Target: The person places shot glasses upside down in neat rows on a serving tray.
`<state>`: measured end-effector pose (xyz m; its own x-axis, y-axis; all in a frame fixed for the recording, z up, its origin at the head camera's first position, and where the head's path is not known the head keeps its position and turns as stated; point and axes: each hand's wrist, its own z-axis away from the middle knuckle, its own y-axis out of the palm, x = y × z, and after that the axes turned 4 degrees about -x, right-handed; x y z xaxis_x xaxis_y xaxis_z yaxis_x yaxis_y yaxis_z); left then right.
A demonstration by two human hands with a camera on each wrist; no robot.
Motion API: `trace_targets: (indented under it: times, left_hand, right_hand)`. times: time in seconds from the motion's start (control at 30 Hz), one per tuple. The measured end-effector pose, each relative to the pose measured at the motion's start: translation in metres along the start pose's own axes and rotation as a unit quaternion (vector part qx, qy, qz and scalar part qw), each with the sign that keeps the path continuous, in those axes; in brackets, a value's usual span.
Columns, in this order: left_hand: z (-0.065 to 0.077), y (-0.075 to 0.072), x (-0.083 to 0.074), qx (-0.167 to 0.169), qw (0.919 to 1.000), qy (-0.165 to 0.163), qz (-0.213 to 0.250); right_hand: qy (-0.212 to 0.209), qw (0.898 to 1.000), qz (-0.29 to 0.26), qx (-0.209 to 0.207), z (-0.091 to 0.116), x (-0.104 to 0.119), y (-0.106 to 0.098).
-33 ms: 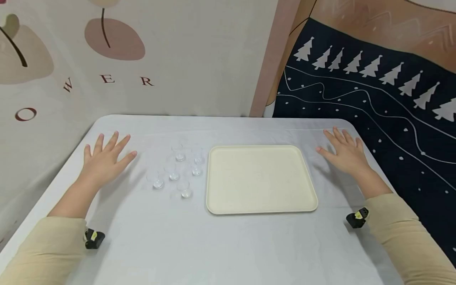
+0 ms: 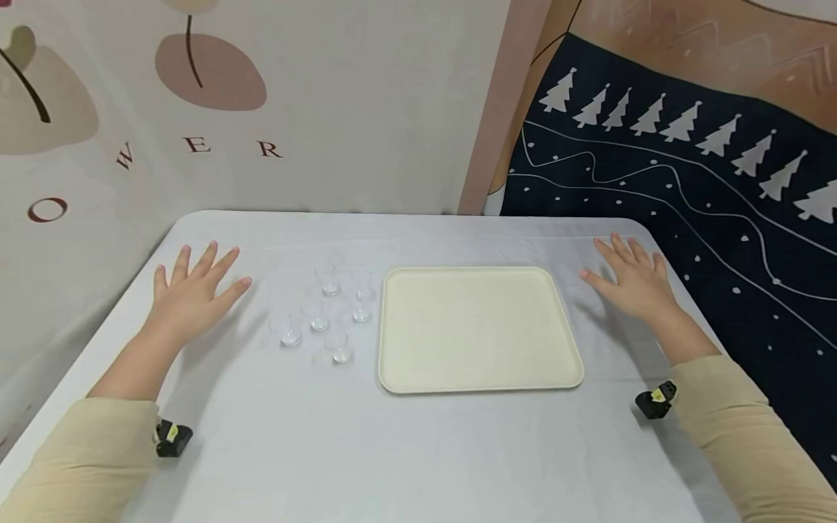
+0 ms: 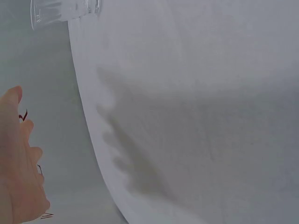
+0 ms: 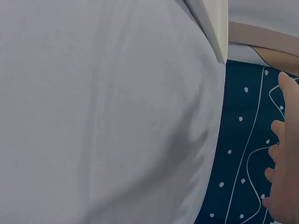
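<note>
Nothing had moved since the earlier frame: the left hand [image 2: 189, 303] and right hand [image 2: 636, 285] hovered with fingers spread, holding nothing, so the clear cups [image 2: 319, 322] still stood on the white tablecloth [image 2: 418, 457], left of the cream tray [image 2: 480, 330].

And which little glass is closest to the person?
The front glass, left of the near half of the tray; the other five glasses all stand farther back.

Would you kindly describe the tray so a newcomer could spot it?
On the white table, find the clear cups. Right of them lies the tray: a cream rectangle with rounded corners, broad and opaque where the cups are small and see-through.
</note>
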<state>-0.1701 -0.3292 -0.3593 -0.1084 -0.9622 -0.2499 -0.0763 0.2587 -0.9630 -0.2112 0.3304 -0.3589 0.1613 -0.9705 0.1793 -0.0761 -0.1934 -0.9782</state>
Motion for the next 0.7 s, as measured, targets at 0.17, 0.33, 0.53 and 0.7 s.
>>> trace_targets:
  times: [0.17, 0.33, 0.53, 0.7]
  left_hand:
    - [0.0008, 0.0010, 0.0016, 0.002, 1.0000, -0.001, -0.002]
    - [0.0016, 0.0011, 0.0029, 0.004, 1.0000, -0.005, -0.003]
    - [0.0015, -0.0001, 0.0035, 0.001, 1.0000, -0.006, -0.001]
    - [0.0034, -0.0013, 0.0033, -0.001, 1.0000, -0.004, 0.002]
  right_hand:
    - [0.000, 1.000, 0.002, -0.001, 0.0005, 0.0005, -0.0003]
    - [-0.004, 1.000, 0.003, -0.006, 0.0020, 0.0023, -0.0012]
    - [-0.017, 1.000, 0.006, -0.019, 0.0046, 0.0036, -0.0009]
    - [-0.027, 0.999, 0.005, -0.028, 0.0080, 0.0032, -0.0029]
